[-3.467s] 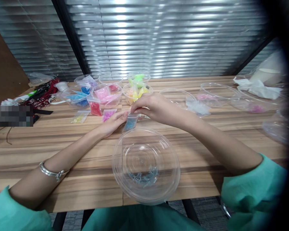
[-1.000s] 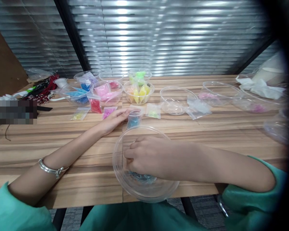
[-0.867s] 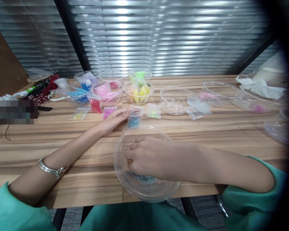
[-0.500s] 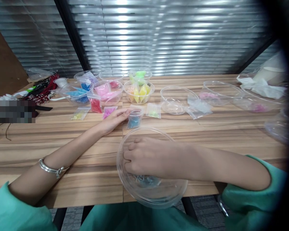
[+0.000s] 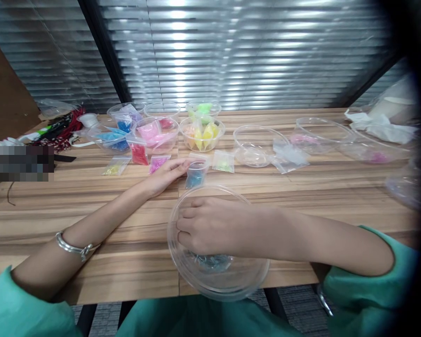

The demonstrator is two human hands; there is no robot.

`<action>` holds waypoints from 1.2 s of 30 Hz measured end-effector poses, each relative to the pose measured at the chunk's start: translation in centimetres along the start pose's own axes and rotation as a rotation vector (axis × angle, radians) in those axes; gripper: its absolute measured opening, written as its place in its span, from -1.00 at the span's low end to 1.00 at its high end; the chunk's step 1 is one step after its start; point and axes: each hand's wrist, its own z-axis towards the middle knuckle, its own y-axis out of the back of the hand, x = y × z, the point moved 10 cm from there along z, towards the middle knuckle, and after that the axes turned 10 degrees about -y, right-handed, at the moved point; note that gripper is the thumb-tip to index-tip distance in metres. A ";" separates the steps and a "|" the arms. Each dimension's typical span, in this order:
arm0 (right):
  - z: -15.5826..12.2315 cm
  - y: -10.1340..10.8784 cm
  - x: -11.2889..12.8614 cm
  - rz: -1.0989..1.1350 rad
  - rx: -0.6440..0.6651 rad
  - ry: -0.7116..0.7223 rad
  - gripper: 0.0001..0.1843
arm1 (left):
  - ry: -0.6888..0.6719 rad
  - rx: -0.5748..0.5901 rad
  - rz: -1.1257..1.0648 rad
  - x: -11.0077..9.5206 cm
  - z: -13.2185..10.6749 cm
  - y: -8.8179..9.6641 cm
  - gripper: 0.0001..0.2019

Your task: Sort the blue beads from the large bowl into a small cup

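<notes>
Clear round plastic bowl (image 5: 245,281), on wood-grain table (image 5: 143,271) | right hand (image 5: 210,227) inside, fingertips hidden, blue-grey slivers (image 5: 214,263) below | left hand (image 5: 166,175) at clear plastic bag (image 5: 195,179) of blue bits | I can't tell either grip

a clear, round, wide-mouthed plastic bowl (image 5: 247,281) opens upward at the lower centre of the frame; thin, translucent grey-blue pieces (image 5: 215,263) lie loose across its bottom, partly hidden; a small, clear plastic bag (image 5: 197,171) with blue contents (image 5: 195,179) sits mid-frame, just beyond the bowl's rim.
</notes>
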 end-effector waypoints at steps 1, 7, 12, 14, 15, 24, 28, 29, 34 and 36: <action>0.0 0.2 -0.1 -0.002 -0.006 -0.002 -0.69 | -0.004 0.004 0.002 -0.1 0.0 0.0 -0.52; -0.6 3.2 -1.6 -0.015 0.041 -0.057 -0.74 | -0.037 0.039 0.086 -1.2 0.2 -0.4 -0.54; -1.3 7.4 -7.1 -0.060 -0.254 -0.403 -0.73 | -0.092 0.076 0.172 -1.9 0.3 -0.5 -0.57; -1.8 7.8 -9.1 -0.053 -0.341 -0.498 -0.74 | -0.099 0.075 0.189 -1.6 0.3 -0.3 -0.57; -2.0 7.7 -10.0 -0.052 -0.361 -0.532 -0.74 | -0.104 0.072 0.198 -1.5 0.3 -0.2 -0.56; -1.8 5.1 -12.3 0.006 -0.255 -0.572 -0.75 | -0.089 0.076 0.228 -0.9 0.4 0.1 -0.49; -1.7 4.9 -12.2 0.002 -0.248 -0.545 -0.73 | -0.088 0.057 0.225 -0.8 0.4 0.2 -0.51; -1.7 4.9 -12.2 0.002 -0.246 -0.542 -0.73 | -0.084 0.051 0.227 -0.8 0.4 0.3 -0.50; -1.6 5.0 -12.2 0.005 -0.249 -0.540 -0.77 | -0.096 0.061 0.245 -1.0 0.5 0.2 -0.51; -1.6 5.0 -12.2 0.004 -0.245 -0.542 -0.79 | -0.104 0.069 0.261 -1.0 0.5 0.2 -0.51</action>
